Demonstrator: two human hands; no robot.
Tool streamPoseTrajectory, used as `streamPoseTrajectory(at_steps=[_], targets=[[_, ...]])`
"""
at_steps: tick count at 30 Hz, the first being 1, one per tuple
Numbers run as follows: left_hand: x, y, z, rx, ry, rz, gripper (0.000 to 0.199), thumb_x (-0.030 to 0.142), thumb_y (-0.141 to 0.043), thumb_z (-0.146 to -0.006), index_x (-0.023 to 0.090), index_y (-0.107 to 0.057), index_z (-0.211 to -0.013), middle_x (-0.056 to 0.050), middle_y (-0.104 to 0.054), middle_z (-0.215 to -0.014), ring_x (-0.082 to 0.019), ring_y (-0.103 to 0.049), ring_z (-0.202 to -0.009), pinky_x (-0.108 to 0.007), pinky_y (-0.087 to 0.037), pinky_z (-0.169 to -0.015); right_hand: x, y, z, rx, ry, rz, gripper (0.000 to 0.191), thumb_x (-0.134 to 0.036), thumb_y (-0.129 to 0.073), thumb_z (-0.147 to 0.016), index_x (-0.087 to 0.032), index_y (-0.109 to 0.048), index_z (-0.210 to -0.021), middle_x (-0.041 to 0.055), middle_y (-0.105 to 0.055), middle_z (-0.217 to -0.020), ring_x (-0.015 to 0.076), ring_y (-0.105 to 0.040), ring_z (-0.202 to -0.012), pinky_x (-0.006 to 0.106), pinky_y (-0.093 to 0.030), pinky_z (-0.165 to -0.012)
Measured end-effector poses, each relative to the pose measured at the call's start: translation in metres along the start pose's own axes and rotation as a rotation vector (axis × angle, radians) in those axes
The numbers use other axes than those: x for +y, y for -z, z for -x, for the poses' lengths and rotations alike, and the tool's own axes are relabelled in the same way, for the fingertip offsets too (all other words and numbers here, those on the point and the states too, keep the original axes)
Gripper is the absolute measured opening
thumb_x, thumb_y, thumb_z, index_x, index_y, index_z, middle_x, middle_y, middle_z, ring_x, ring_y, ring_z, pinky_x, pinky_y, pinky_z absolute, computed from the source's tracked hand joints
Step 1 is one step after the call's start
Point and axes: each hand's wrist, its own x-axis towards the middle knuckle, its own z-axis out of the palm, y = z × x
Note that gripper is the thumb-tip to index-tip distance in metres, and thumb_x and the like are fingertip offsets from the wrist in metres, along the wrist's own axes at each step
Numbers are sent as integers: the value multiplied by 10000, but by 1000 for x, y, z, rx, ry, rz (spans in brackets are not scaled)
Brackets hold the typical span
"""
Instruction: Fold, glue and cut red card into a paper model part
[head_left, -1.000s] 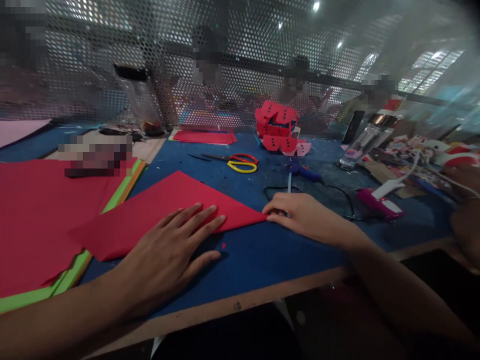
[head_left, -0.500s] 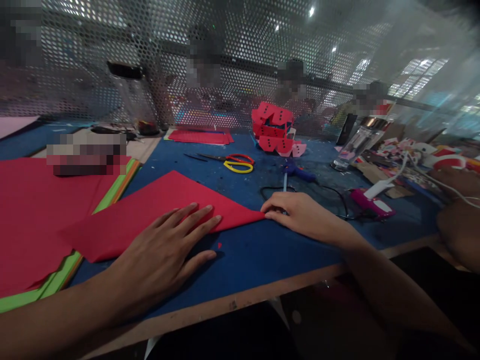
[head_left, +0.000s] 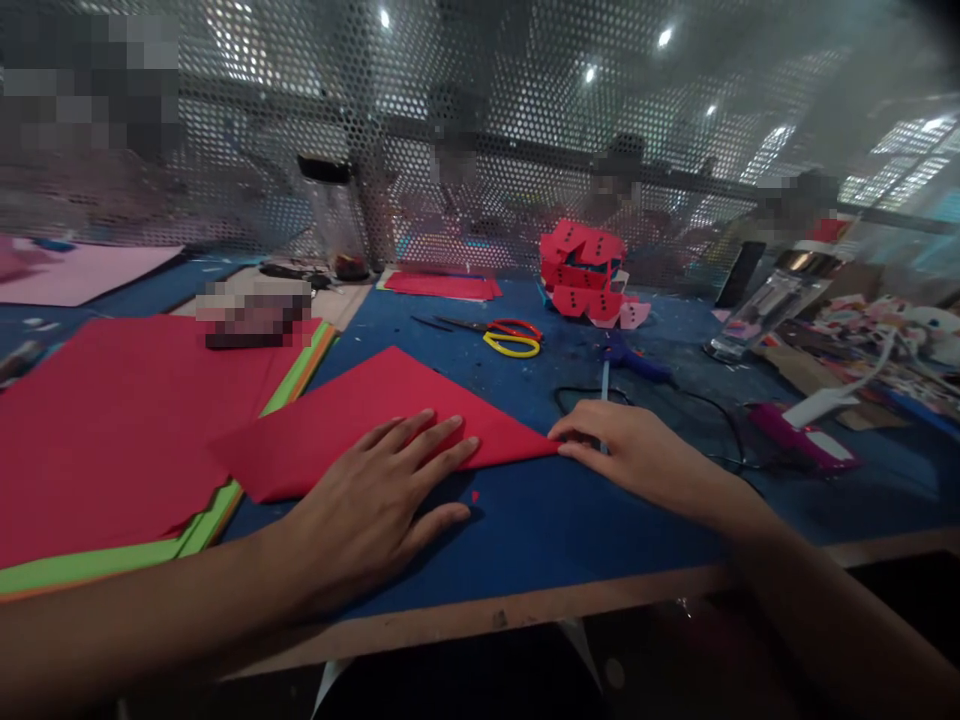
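Folded red sheet: we are taking it as the clock's centre, 12 pointing away from us; it is lying on the blue tabletop and tapering to a tip at 3 o'clock.
Left hand: we are resting it palm down over the sheet's near side, at 6 o'clock, fingers loosely spread, thumb apart from them, gripping nothing.
Right hand: at 3 o'clock, we are pinching the tip between thumb and fingertips, the other fingers curling loosely.
Tip: we are judging this the weakest spot; pinching too hard, or pulling against the flat left hand, could be tearing it or bending it askew.
Near edge: if the left palm is slipping, the layers could be sliding out of line and the fold running crooked.
Far-left corner: at 9 o'clock it is overlapping the paper stack; pressing across that step could be leaving a stray crease.
Red scrap: between 4 and 5 o'clock it is lying near the edge; trapped underneath, it could be raising a bump.
Glue stick: it is reaching from the glue gun, between 2 and 3 o'clock, towards the right hand; we are not seeing whether they are touching, but a careless knock could be swinging the gun round.
Scissors: at 2 o'clock they are lying well apart from both hands, posing little risk.
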Motion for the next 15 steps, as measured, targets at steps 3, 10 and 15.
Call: streamPoseTrajectory(at_steps=[3, 10, 15], targets=[[0, 0, 0, -2, 2, 2, 631, 659, -422, -1024, 359, -426, -1579, -14, -445, -1639, -340, -403, -1503, -564, -375, -1194, -1, 1, 1, -12, 6, 0, 194, -305, -565, -1038, -268, -727, -1139, 34, -717, -1063, 195, -677, -983, 329, -480, -860], [1, 2, 1, -2, 5, 9, 644, 663, -419, -1024, 349, -416, -1585, -19, -434, -1646, -341, -393, -1510, -564, -363, -1202, -2, 2, 1, -20, -1, -13, 191, -303, -562, -1041, -274, -736, -1116, 26, -706, -1046, 187, -672, -965, 332, -482, -853], [2, 2, 1, 2, 9, 22, 640, 664, -426, -1021, 358, -417, -1583, -17, -440, -1642, -343, -394, -1510, -569, -352, -1206, -1, 2, 1, -22, -1, -8, 198, -304, -566, -1039, -283, -740, -1130, 23, -707, -1061, 185, -675, -972, 326, -483, -859]])
